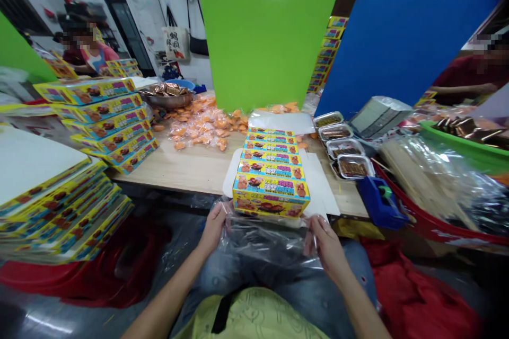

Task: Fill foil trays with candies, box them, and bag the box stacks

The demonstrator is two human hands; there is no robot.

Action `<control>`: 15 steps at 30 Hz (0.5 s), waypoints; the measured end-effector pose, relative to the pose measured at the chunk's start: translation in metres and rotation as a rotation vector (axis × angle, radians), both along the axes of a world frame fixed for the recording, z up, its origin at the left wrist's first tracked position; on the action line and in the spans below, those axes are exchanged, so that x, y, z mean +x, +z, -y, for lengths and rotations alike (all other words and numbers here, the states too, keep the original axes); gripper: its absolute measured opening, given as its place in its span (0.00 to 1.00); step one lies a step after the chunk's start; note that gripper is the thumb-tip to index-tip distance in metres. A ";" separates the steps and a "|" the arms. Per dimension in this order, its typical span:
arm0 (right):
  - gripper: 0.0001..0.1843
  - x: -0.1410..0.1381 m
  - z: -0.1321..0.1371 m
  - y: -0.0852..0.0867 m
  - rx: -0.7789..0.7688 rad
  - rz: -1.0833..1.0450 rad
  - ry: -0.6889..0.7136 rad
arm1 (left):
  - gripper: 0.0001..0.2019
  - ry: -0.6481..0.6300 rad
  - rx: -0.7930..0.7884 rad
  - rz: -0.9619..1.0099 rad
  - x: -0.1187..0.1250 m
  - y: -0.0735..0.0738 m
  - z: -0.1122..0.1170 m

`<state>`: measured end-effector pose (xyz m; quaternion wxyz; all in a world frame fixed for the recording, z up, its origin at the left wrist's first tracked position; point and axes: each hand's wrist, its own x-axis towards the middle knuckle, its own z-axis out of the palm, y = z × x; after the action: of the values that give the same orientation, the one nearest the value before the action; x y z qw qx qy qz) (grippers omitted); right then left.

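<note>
In front of me a row of printed yellow boxes (271,185) lies on a white sheet (324,190) at the table's front edge. Below its near end, a clear plastic bag (266,238) hangs over my lap, its mouth stretched wide near the closest box. The bag's left edge is pinched in my left hand (214,225). Its right edge is held by my right hand (323,238), just past the box's right corner. Both hands are at about the same height, one on each side of the row.
Stacked boxes (107,122) stand at the left, beside a pile of flat cartons (59,212). Orange wrapped pieces (210,124) cover the table's back. Foil trays (352,166), a blue tape dispenser (382,204) and a red basin (437,222) are rightward. Green (266,47) and blue panels (397,47) stand behind.
</note>
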<state>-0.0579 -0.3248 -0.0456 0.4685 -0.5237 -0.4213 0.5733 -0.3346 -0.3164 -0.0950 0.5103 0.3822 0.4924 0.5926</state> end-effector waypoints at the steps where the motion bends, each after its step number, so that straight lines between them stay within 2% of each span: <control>1: 0.18 0.004 0.008 -0.002 -0.017 0.002 0.013 | 0.19 -0.007 -0.003 -0.010 -0.005 0.000 0.007; 3: 0.18 0.014 0.023 -0.004 -0.032 0.022 0.017 | 0.18 -0.038 -0.001 -0.048 -0.016 -0.001 0.022; 5: 0.17 0.026 0.034 -0.004 0.020 0.041 -0.011 | 0.18 -0.099 0.021 -0.111 -0.028 0.000 0.034; 8: 0.16 0.040 0.042 0.000 0.095 0.026 -0.010 | 0.19 -0.224 0.056 -0.217 -0.045 0.004 0.042; 11: 0.18 0.051 0.038 0.003 0.049 0.077 0.141 | 0.20 -0.358 0.063 -0.320 -0.061 0.011 0.035; 15: 0.25 0.062 0.024 -0.001 0.133 0.531 0.470 | 0.14 -0.527 0.075 -0.456 -0.080 0.017 0.018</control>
<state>0.0036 -0.3485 -0.0469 0.2313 -0.5116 -0.6736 0.4806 -0.4145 -0.3346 -0.0776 0.5082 0.6372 0.4558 0.3576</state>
